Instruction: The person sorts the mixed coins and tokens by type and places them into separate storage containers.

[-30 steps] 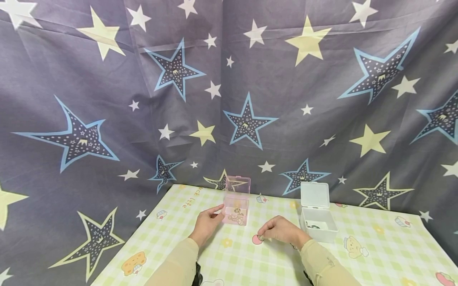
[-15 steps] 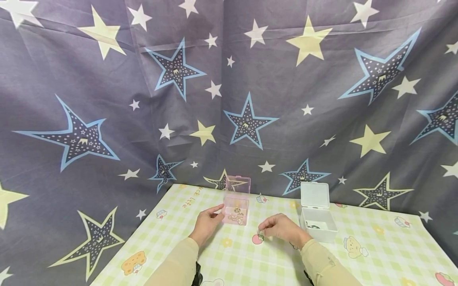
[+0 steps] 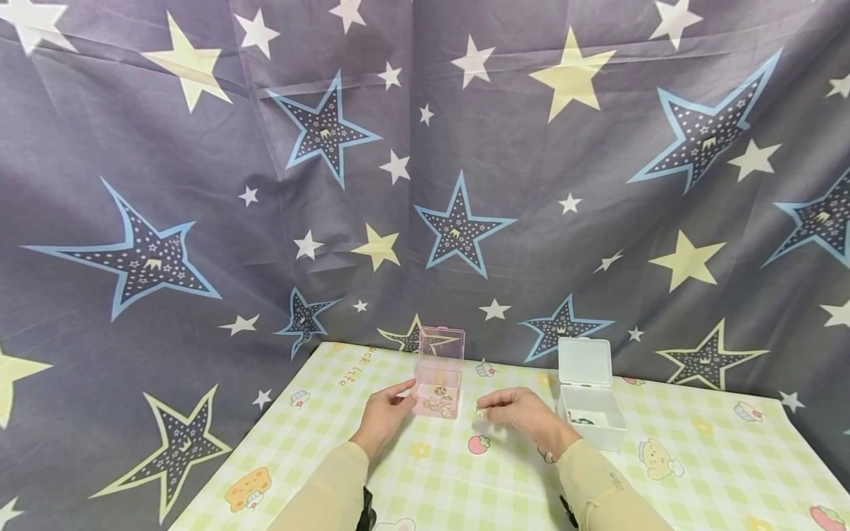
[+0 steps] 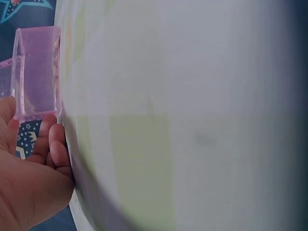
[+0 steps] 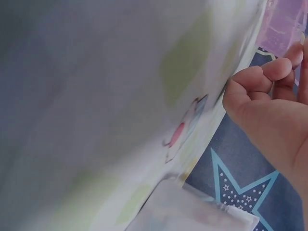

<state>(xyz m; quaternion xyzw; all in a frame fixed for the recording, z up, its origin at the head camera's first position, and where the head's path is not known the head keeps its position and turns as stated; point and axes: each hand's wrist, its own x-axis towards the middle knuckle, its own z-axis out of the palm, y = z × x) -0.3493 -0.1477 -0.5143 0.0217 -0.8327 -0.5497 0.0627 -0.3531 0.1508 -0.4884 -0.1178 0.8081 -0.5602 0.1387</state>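
My left hand rests its fingertips on the left side of a clear pink box, whose lid stands up. Several small gold-coloured metal pieces lie inside. To the right of that box, my right hand pinches a small shiny gold-coloured piece above the cloth; its exact kind is too small to tell. The left wrist view shows the pink box just beyond my fingers. In the right wrist view, my curled fingers hide the held piece.
A white box with a raised lid stands right of my right hand, a dark small item inside it. A green checked cloth covers the table. A star-patterned curtain hangs behind.
My right hand has lifted the small gold-coloured piece off the cloth near the printed strawberry and moved it up, away from me, level with the pink box. My left hand stays put.
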